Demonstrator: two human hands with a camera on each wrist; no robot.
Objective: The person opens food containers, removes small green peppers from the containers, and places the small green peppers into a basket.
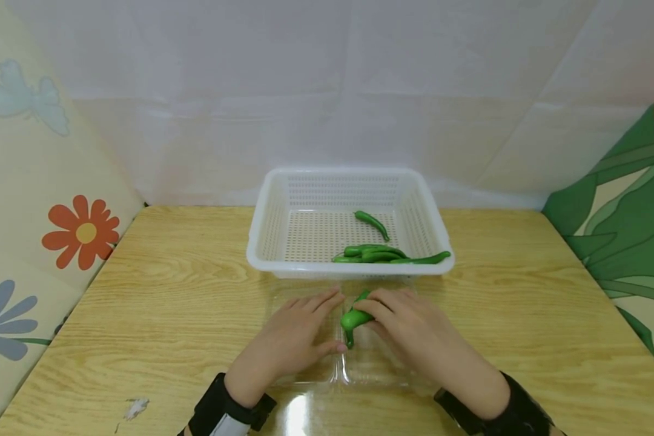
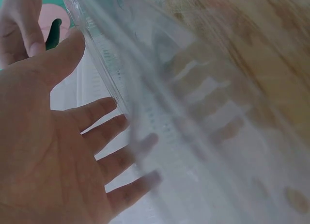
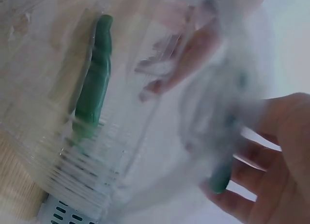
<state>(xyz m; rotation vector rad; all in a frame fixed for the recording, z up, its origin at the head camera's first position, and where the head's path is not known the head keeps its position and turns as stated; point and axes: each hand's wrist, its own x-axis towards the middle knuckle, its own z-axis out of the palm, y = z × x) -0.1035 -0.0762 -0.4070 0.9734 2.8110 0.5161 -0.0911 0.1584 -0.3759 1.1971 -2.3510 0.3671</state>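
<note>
A clear plastic box (image 1: 378, 369) with a raised ridge across its middle lies on the table. Over its right half my right hand (image 1: 411, 321) holds a green chili pepper (image 1: 356, 318) between thumb and fingers. Another green chili (image 3: 94, 83) lies lengthwise in the box, as the right wrist view shows; in the head view its tip (image 1: 350, 340) sticks out below the held one. My left hand (image 1: 294, 336) is over the left half, fingers spread and fairly straight (image 2: 53, 136). In the left wrist view those fingers are against or behind the clear plastic; I cannot tell which.
Just behind the box stands a white perforated basket (image 1: 258, 242). It contains several green chilies (image 1: 381, 253) along its front wall and a lone one (image 1: 372, 224) farther back. A white cloth (image 1: 327, 97) hangs behind the wooden table (image 1: 180, 290). A pale scrap (image 1: 136, 408) lies front left.
</note>
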